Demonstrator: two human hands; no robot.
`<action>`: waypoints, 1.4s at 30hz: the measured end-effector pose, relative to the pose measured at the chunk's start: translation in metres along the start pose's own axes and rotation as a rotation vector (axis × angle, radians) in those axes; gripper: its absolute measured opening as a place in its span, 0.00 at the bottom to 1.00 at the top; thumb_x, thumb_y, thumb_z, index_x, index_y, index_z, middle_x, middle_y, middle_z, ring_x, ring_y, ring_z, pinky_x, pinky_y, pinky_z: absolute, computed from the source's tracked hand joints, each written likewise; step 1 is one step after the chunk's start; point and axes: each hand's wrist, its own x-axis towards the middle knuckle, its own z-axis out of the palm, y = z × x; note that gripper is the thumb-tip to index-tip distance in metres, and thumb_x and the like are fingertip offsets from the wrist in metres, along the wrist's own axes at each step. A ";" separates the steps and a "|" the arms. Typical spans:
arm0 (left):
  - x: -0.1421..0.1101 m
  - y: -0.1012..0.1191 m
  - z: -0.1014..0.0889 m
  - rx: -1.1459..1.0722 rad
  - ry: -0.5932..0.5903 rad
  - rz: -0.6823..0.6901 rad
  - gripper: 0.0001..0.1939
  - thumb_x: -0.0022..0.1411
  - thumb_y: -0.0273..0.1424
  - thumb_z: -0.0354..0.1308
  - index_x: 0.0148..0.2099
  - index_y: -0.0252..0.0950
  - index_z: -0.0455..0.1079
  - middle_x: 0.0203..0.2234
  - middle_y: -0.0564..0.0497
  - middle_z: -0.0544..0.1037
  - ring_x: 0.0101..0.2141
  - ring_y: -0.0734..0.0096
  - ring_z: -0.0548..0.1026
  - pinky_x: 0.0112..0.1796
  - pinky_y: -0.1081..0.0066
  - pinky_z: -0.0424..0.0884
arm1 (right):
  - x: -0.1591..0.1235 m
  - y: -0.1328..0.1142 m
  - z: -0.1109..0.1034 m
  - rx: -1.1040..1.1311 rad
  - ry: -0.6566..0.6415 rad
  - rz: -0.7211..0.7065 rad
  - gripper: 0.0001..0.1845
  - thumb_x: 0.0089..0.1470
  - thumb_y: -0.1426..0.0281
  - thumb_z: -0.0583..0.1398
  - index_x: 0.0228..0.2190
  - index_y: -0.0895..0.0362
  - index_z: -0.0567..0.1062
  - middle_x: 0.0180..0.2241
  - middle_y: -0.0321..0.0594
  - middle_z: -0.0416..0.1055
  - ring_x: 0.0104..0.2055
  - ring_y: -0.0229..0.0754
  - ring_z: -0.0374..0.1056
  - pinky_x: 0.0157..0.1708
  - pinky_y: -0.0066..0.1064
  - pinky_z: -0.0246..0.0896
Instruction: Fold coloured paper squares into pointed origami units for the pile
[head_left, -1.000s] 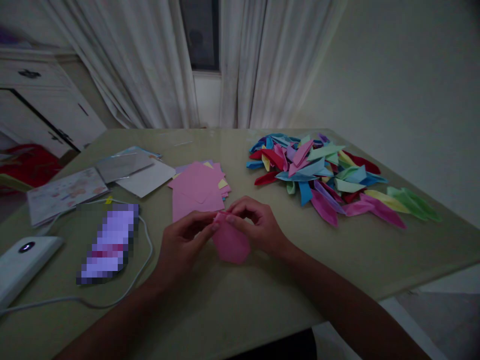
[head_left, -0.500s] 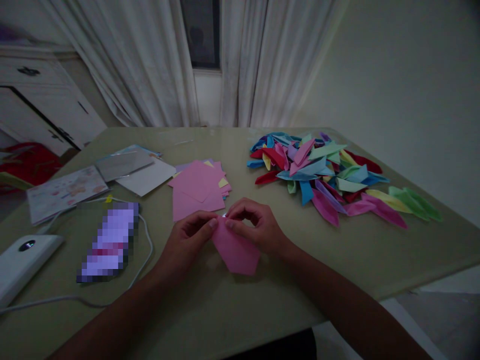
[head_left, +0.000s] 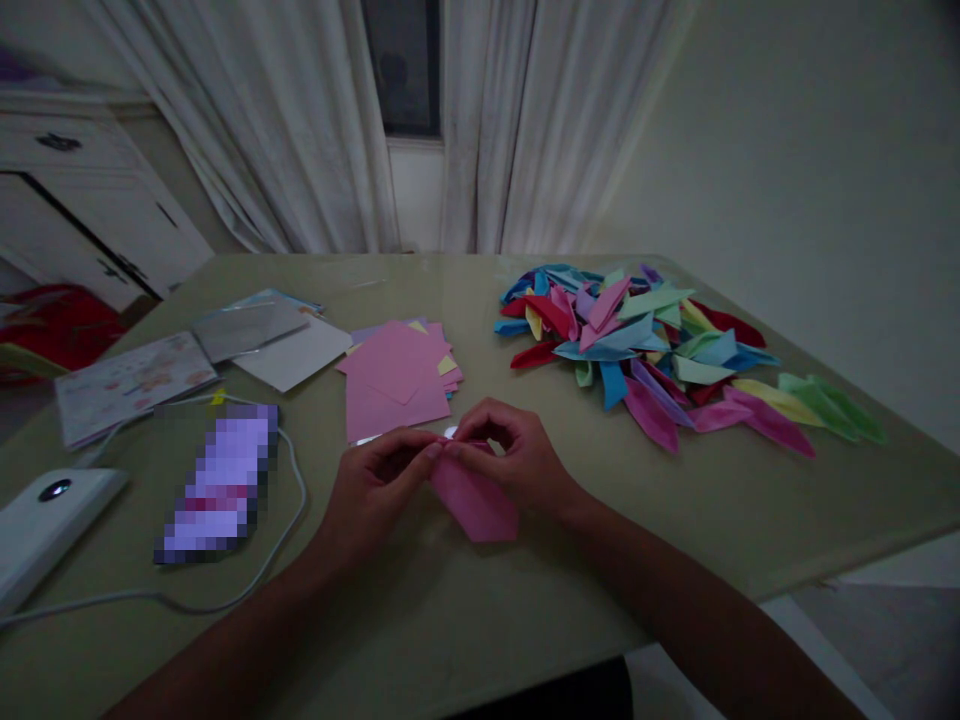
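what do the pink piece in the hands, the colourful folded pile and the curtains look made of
Pink piece: probably thin matte paper, by its straight edges and angular corners.
Folded pile: likely matte coloured paper too, by its sharp creases and pointed ends.
Curtains: apparently dull-finished fabric, hanging in soft vertical folds; the fibre can't be told.

two hands (head_left: 379, 480), seemingly one sheet (head_left: 481, 502)

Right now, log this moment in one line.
left hand: pinching pink paper, upper edge | right hand: pinching same edge | beyond left hand: paper stack | rightward: folded-paper pile
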 end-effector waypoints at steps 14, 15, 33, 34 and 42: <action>0.006 0.003 -0.001 0.031 0.032 -0.036 0.12 0.60 0.41 0.74 0.41 0.39 0.86 0.35 0.45 0.88 0.35 0.60 0.84 0.37 0.66 0.80 | 0.008 0.005 -0.006 0.220 -0.075 0.315 0.16 0.52 0.57 0.73 0.30 0.57 0.81 0.27 0.35 0.75 0.27 0.36 0.66 0.28 0.28 0.58; 0.007 0.003 -0.001 0.028 0.030 -0.041 0.12 0.60 0.41 0.74 0.41 0.39 0.87 0.35 0.45 0.88 0.35 0.60 0.84 0.37 0.66 0.80 | 0.008 0.006 -0.006 0.220 -0.062 0.322 0.16 0.52 0.57 0.73 0.29 0.57 0.81 0.27 0.35 0.75 0.28 0.36 0.66 0.28 0.28 0.58; -0.002 -0.009 -0.001 -0.162 -0.280 -0.029 0.30 0.59 0.30 0.77 0.62 0.46 0.77 0.49 0.45 0.84 0.44 0.62 0.84 0.45 0.65 0.81 | 0.022 0.017 -0.017 0.452 0.388 0.441 0.26 0.38 0.61 0.79 0.37 0.56 0.77 0.30 0.34 0.78 0.28 0.38 0.71 0.28 0.28 0.64; -0.002 -0.009 -0.002 -0.127 -0.279 -0.028 0.26 0.60 0.31 0.77 0.59 0.45 0.79 0.48 0.45 0.85 0.44 0.62 0.84 0.46 0.65 0.81 | 0.022 0.017 -0.018 0.456 0.383 0.451 0.26 0.38 0.61 0.79 0.37 0.56 0.77 0.30 0.35 0.78 0.28 0.38 0.71 0.28 0.27 0.64; 0.000 -0.001 -0.003 -0.074 -0.146 -0.064 0.20 0.58 0.39 0.76 0.52 0.41 0.85 0.43 0.43 0.88 0.42 0.56 0.86 0.43 0.63 0.82 | 0.021 0.018 -0.016 0.430 0.323 0.472 0.24 0.41 0.63 0.77 0.38 0.55 0.78 0.32 0.37 0.79 0.32 0.40 0.74 0.31 0.30 0.69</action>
